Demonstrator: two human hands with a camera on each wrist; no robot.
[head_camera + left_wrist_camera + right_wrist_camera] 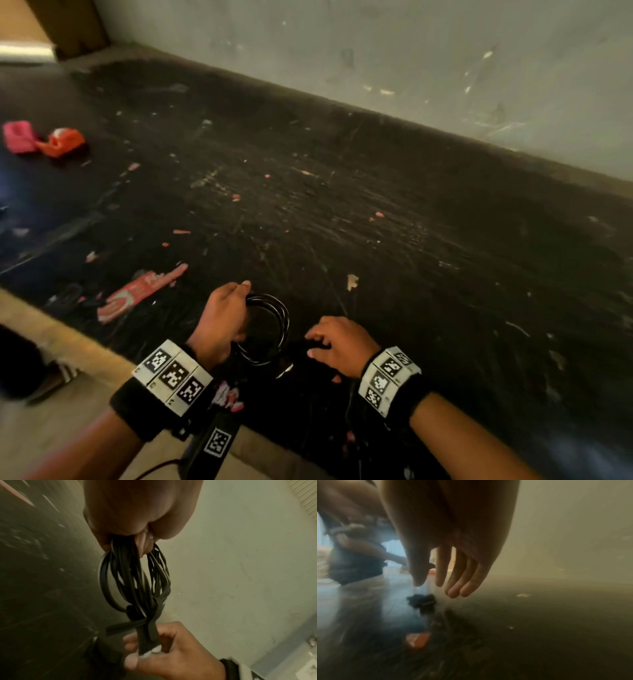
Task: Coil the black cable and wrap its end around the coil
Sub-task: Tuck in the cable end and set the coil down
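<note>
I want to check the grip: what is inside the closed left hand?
The left hand grips one side of the black cable coil; its loops enter the fist. The part inside is covered by the fingers.

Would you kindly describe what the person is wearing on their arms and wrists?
Both forearms are bare, with no sleeves. Each wrist carries a black band, the left wrist band and right wrist band, each topped with white blocks printed with black-and-white square markers. A black cable trails below the left one.
</note>
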